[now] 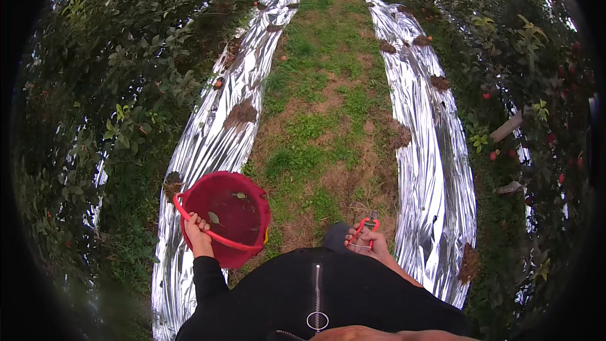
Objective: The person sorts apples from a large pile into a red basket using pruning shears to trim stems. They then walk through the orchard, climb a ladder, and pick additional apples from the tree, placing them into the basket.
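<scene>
My left hand (198, 235) grips the red handle (227, 240) of a dark red bucket (208, 203), which hangs at my left side. A few green leaves (214, 218) lie inside it. In my right hand (367, 240) is a small pair of pruning snips (370, 227) with red handles, held in front of my right hip with the blades pointing ahead. A wire loop crosses the handle ends. Some of the fingers wrapped around the snips are hidden.
A grassy path (326, 118) runs ahead between two strips of silver reflective film (222, 137), (426, 161) weighted with clumps of soil (240, 113). Apple trees (142, 57) line both sides, with red apples (493, 155) among the right-hand branches. A fallen apple (283, 58) lies on the grass.
</scene>
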{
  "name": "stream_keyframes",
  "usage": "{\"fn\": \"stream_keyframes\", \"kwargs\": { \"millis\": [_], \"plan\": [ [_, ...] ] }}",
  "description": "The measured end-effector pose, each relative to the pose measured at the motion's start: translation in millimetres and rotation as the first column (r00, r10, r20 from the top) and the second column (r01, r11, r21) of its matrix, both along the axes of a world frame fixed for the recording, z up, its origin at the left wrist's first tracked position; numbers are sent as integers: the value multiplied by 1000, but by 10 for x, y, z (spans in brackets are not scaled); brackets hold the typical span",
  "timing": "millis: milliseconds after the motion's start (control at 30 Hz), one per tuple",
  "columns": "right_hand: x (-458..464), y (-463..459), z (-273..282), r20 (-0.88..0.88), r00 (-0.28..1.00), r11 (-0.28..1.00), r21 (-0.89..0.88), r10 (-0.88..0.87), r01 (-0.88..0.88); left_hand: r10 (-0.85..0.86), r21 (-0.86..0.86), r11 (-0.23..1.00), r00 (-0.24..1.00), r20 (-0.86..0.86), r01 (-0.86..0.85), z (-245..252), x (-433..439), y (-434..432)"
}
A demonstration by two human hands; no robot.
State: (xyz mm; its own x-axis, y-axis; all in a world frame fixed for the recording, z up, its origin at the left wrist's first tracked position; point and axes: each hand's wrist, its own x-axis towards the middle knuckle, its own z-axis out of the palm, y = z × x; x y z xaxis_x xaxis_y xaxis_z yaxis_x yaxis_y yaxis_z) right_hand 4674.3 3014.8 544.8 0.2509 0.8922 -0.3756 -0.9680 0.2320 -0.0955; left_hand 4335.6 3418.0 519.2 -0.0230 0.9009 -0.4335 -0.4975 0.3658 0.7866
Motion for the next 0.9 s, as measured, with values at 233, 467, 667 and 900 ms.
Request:
{"fn": "stream_keyframes", "kwargs": {
  "millis": [233,467,667,900],
  "plan": [
    [2525,1392,-623,258,962,969,-247,92,-27,67,-156,982,970,-233,-105,-754,1340,796],
    [5070,2851,-442,383,923,972,-226,22,70,-38,-384,907,877,-479,-171,-740,2974,1139],
    [6750,3807,-460,318,919,948,-284,232,-141,-168,-480,857,781,-602,-186,-900,4315,1820],
    [9596,5796,51,426,883,980,121,-198,161,-374,-536,842,646,-665,-63,-1566,6570,3715]
  ]
}}
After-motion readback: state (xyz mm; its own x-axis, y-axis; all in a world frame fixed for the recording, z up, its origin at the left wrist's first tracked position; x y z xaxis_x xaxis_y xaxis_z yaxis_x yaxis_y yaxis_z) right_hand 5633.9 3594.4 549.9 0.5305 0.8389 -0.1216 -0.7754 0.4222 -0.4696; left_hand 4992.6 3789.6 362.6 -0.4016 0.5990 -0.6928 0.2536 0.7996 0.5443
